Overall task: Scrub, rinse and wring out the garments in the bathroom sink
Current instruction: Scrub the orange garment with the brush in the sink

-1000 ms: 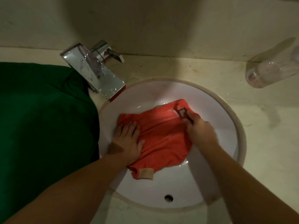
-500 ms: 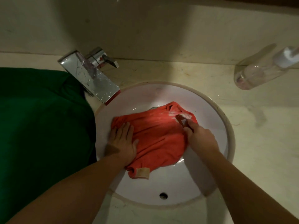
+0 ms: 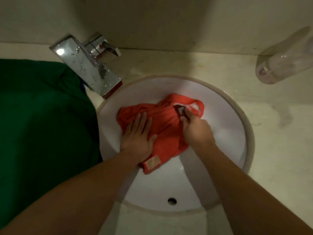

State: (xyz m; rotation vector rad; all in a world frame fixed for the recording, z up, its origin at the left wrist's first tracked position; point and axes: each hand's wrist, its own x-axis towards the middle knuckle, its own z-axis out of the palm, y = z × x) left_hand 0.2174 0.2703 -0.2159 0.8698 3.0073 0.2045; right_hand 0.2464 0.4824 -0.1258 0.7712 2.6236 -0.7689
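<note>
Orange garment (image 3: 162, 128) crumpled in the bowl of the white sink (image 3: 233, 129), toward the back, tan label (image 3: 153, 161) at its near edge. Pinned on its left part by the left hand (image 3: 138, 138), palm down, fingers straight and slightly spread, gripping nothing. Pressed near its far right corner by the right hand (image 3: 197, 131), fingers curled around a small dark object (image 3: 180, 110), too blurred to identify, beside white foam (image 3: 194, 107). Round hole (image 3: 172, 200) in the bowl's near wall. Chrome faucet (image 3: 88, 68) back left, green cloth (image 3: 42, 124) on the counter (image 3: 271, 150) at left, clear bottle (image 3: 284, 65) lying back right.
</note>
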